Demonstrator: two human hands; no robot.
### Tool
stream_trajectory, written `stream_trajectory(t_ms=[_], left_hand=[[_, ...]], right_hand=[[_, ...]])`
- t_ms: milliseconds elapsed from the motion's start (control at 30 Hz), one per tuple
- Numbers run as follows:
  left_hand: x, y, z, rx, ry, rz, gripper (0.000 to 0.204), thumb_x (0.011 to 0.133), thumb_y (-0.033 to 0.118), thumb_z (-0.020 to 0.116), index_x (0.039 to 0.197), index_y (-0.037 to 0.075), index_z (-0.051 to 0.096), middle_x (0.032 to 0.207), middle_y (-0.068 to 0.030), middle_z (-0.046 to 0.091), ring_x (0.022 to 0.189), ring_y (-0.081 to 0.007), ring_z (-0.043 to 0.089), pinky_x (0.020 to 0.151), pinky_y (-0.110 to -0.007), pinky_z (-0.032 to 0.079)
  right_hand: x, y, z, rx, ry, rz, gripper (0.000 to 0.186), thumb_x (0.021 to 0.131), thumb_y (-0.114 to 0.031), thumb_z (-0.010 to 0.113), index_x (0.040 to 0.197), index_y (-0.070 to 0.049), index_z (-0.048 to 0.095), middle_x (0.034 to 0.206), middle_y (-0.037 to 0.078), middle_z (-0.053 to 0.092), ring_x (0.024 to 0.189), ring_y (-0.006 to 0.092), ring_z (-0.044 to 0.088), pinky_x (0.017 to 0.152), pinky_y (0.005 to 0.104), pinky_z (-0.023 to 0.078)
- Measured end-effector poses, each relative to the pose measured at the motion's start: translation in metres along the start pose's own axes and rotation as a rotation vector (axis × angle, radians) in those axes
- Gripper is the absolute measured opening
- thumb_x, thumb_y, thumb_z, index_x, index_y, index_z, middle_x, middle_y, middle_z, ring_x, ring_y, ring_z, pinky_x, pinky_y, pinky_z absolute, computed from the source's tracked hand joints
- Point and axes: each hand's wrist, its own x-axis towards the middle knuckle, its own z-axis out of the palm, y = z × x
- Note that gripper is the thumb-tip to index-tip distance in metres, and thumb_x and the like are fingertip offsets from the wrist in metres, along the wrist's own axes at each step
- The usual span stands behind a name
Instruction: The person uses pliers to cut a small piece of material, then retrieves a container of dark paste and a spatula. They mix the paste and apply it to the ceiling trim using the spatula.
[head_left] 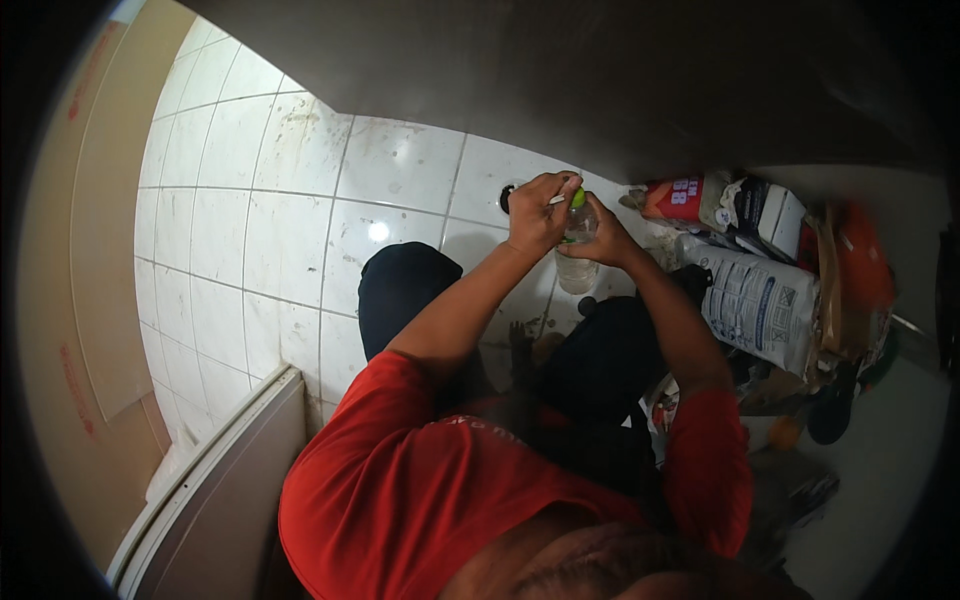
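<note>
A clear plastic bottle [577, 273] with a bright green cap [577, 198] stands upright between my hands, over the floor in front of my knees. Clear liquid shows in its lower part. My left hand [540, 215] is closed at the bottle's top, its fingers against the green cap. A thin white piece [557, 200] juts out by those fingers; its kind is too small to tell. My right hand [608, 236] wraps round the bottle's upper body from the right. Whether the bottle's base rests on the floor I cannot tell.
White floor tiles [395, 165] carry stains, with a dark round hole [506, 198] beside my left hand. A dark panel [640, 80] overhangs ahead. To the right lie a white printed bag [755, 305], boxes and an orange item [865, 260]. A pale-edged panel [215, 465] stands at lower left.
</note>
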Motion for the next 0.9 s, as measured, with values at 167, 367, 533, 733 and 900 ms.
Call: stream_trajectory(t_ms=[167, 367, 533, 733, 900], left_hand=[[0.011, -0.014, -0.013, 0.097, 0.011, 0.077, 0.011, 0.093, 0.013, 0.069, 0.095, 0.003, 0.073, 0.077, -0.0158, 0.069, 0.065, -0.0296, 0.069, 0.06, -0.033, 0.053], [0.052, -0.018, -0.043, -0.254, 0.304, -0.404, 0.026, 0.098, 0.025, 0.068, 0.106, 0.001, 0.073, 0.075, -0.0093, 0.069, 0.057, -0.014, 0.062, 0.055, -0.027, 0.05], [0.065, -0.009, -0.058, -0.296, 0.411, -0.376, 0.036, 0.1, 0.032, 0.066, 0.112, -0.002, 0.073, 0.087, -0.0086, 0.068, 0.062, -0.0089, 0.058, 0.055, -0.024, 0.048], [0.067, -0.016, -0.07, -0.259, 0.445, -0.344, 0.037, 0.1, 0.032, 0.067, 0.113, -0.002, 0.073, 0.089, -0.0085, 0.068, 0.062, -0.0085, 0.056, 0.054, -0.024, 0.046], [0.064, -0.023, -0.075, -0.328, 0.433, -0.568, 0.039, 0.098, 0.034, 0.067, 0.104, -0.005, 0.073, 0.083, -0.0074, 0.065, 0.059, -0.0093, 0.055, 0.052, -0.025, 0.044]], right_hand=[[0.013, 0.015, 0.002, -0.108, -0.014, -0.007, 0.088, 0.067, -0.029, 0.089, 0.139, -0.006, 0.044, 0.123, 0.017, 0.063, 0.115, 0.0283, 0.062, 0.1, 0.0389, 0.047], [0.019, 0.042, 0.005, -0.249, -0.086, 0.175, 0.09, 0.066, -0.033, 0.087, 0.142, -0.009, 0.044, 0.123, 0.025, 0.063, 0.117, 0.0349, 0.063, 0.099, 0.0422, 0.048], [0.029, 0.047, 0.008, -0.405, -0.138, 0.273, 0.094, 0.062, -0.037, 0.084, 0.142, -0.01, 0.045, 0.12, 0.026, 0.065, 0.112, 0.0398, 0.065, 0.096, 0.0422, 0.051], [0.042, 0.05, 0.016, -0.577, -0.177, 0.331, 0.094, 0.06, -0.038, 0.083, 0.141, -0.01, 0.047, 0.117, 0.025, 0.068, 0.108, 0.0392, 0.067, 0.093, 0.0413, 0.053], [0.053, 0.041, 0.021, -0.675, -0.222, 0.399, 0.096, 0.06, -0.04, 0.08, 0.143, -0.006, 0.045, 0.118, 0.024, 0.068, 0.109, 0.0381, 0.067, 0.094, 0.0428, 0.053]])
